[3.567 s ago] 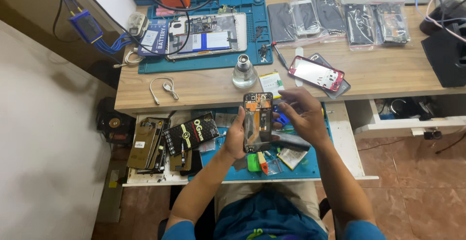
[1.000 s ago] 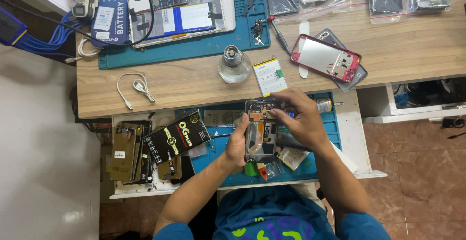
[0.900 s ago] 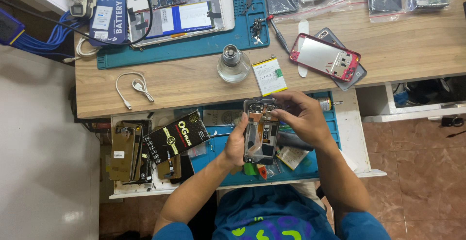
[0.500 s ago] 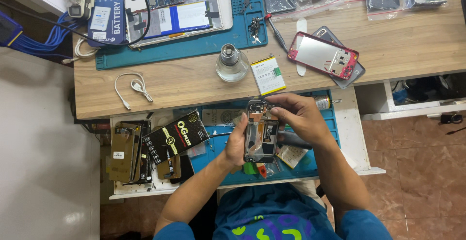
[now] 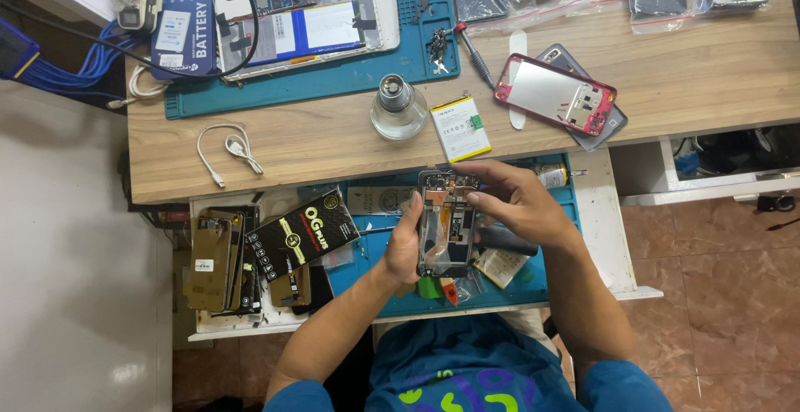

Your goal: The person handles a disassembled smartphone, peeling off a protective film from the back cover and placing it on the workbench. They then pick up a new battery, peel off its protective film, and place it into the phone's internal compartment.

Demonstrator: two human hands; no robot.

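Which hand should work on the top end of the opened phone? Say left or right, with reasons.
Right. The right hand already has its fingertips at the top end of the opened phone, while the left hand grips the phone's left edge, steadying it, so it is probably better kept there.

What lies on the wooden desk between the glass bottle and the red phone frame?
A white phone battery with a yellow edge lies flat between the glass bottle and red phone frame, seen in the head view.

left hand [image 5: 406, 249]: fingers curled, gripping | right hand [image 5: 515, 204]: fingertips pinching, wrist bent
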